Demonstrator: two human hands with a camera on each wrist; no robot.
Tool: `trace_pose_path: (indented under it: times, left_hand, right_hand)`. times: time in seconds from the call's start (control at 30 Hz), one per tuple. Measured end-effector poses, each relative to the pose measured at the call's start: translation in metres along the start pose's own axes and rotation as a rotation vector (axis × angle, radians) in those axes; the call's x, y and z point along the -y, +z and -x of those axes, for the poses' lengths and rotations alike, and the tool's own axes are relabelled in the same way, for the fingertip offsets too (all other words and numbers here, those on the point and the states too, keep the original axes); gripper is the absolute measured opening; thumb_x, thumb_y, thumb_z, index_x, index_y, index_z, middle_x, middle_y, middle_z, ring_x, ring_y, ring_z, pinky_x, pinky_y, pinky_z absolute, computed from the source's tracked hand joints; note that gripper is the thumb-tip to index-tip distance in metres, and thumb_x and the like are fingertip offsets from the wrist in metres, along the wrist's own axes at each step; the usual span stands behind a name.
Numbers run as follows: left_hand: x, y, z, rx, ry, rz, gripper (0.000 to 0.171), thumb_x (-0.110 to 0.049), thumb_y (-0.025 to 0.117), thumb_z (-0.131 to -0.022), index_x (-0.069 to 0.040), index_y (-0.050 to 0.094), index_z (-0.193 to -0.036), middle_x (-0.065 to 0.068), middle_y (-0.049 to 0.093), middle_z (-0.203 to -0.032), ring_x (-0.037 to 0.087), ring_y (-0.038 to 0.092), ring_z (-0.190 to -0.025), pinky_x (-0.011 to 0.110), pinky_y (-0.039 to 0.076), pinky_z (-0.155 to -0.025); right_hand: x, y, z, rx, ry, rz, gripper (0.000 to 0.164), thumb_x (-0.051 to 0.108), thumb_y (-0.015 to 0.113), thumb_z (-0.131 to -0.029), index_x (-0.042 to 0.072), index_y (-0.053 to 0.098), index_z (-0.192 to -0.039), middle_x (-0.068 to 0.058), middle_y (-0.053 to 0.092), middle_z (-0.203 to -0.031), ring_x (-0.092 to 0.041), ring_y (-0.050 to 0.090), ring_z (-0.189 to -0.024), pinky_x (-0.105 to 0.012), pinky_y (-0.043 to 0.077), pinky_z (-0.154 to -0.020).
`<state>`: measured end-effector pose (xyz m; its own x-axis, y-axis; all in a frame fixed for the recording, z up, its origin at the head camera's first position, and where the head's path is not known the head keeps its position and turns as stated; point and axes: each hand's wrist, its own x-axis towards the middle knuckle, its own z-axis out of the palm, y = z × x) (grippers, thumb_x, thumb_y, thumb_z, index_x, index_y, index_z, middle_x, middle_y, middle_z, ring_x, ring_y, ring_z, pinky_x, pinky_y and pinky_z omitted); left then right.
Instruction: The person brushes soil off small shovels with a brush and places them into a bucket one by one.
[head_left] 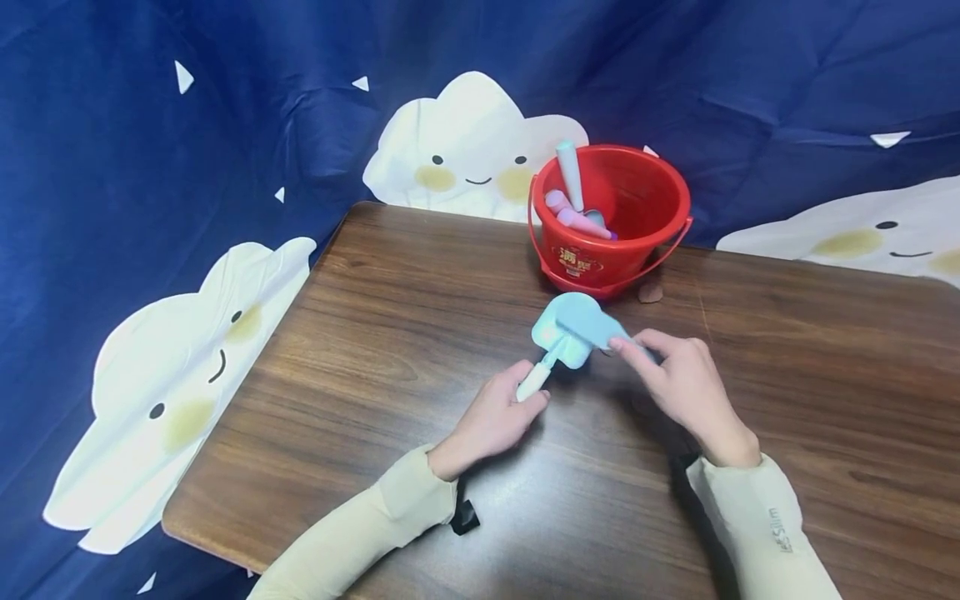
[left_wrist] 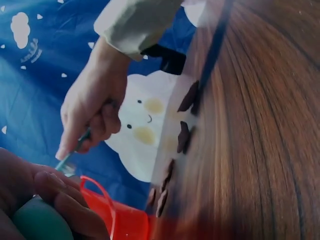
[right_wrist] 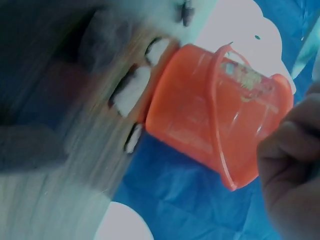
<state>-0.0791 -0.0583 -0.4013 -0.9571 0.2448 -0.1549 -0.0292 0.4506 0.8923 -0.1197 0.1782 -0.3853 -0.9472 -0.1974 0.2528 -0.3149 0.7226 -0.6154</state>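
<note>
In the head view my left hand (head_left: 495,417) grips the white handle of a light-blue toy shovel (head_left: 546,321), its broad blade raised over the table (head_left: 360,333). Between thumb and fingers my right hand (head_left: 686,379) pinches a flat light-blue tool (head_left: 588,321), whose wide end overlaps the shovel blade. I cannot tell this tool's exact kind. From the left wrist, the right hand (left_wrist: 95,95) shows curled around a thin handle, with the left hand (left_wrist: 55,195) at lower left around a rounded green handle end (left_wrist: 42,220). The right wrist view catches only part of the right hand (right_wrist: 295,165).
A red bucket (head_left: 652,267) stands just beyond the shovel, holding toy tools with a pale upright handle (head_left: 572,175) and pink handles (head_left: 581,222). Several flat brown pieces (left_wrist: 183,136) lie on the table near it. Behind hangs a blue curtain (head_left: 262,50) with white clouds.
</note>
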Motion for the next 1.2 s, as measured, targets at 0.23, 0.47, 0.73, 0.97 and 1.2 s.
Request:
trace_pose_path:
  times: [0.23, 0.47, 0.73, 0.97, 1.2]
  left_hand:
    - [0.0, 0.001, 0.0, 0.024, 0.056, -0.067, 0.013, -0.016, 0.056, -0.09, -0.013, 0.046, -0.082, -0.005, 0.038, -0.06, 0.007, 0.037, -0.051, 0.019, 0.031, -0.047]
    - [0.001, 0.002, -0.001, 0.0, 0.086, -0.231, 0.013, -0.023, 0.057, -0.093, -0.017, 0.048, -0.086, -0.004, 0.039, -0.066, 0.011, 0.041, -0.059, 0.022, 0.034, -0.05]
    - [0.001, -0.003, 0.0, 0.003, 0.102, -0.273, 0.007, -0.023, 0.059, -0.092, -0.019, 0.054, -0.094, -0.004, 0.047, -0.07, 0.012, 0.046, -0.064, 0.022, 0.038, -0.055]
    - [0.003, -0.01, 0.005, 0.041, 0.099, -0.243, 0.007, -0.021, 0.061, -0.09, -0.02, 0.055, -0.088, -0.006, 0.043, -0.064, 0.01, 0.043, -0.059, 0.022, 0.036, -0.052]
    - [0.0, -0.016, 0.012, 0.093, 0.083, -0.169, 0.004, -0.018, 0.061, -0.089, -0.02, 0.058, -0.087, -0.007, 0.045, -0.066, 0.009, 0.042, -0.059, 0.022, 0.036, -0.052]
  right_hand:
    - [-0.007, -0.002, -0.003, -0.198, 0.065, 0.051, 0.033, 0.036, 0.063, -0.092, 0.005, 0.071, -0.082, -0.006, 0.059, -0.054, -0.019, 0.044, -0.054, -0.023, 0.031, -0.047]
    - [0.014, 0.005, 0.003, -0.132, 0.009, 0.088, 0.029, 0.036, 0.064, -0.091, 0.008, 0.07, -0.084, 0.0, 0.05, -0.05, -0.016, 0.041, -0.05, -0.026, 0.032, -0.047]
    - [0.025, 0.004, 0.008, 0.039, -0.164, 0.15, 0.018, 0.034, 0.069, -0.087, 0.018, 0.065, -0.078, 0.008, 0.041, -0.051, -0.006, 0.035, -0.047, -0.021, 0.032, -0.047]
    - [0.014, -0.001, 0.009, -0.005, -0.156, 0.114, 0.016, 0.03, 0.07, -0.087, 0.018, 0.065, -0.079, 0.009, 0.039, -0.051, -0.005, 0.034, -0.048, -0.021, 0.03, -0.045]
    - [0.001, -0.008, 0.009, -0.118, -0.028, 0.032, 0.02, 0.029, 0.066, -0.091, 0.01, 0.07, -0.086, 0.001, 0.054, -0.054, -0.006, 0.035, -0.05, -0.021, 0.029, -0.045]
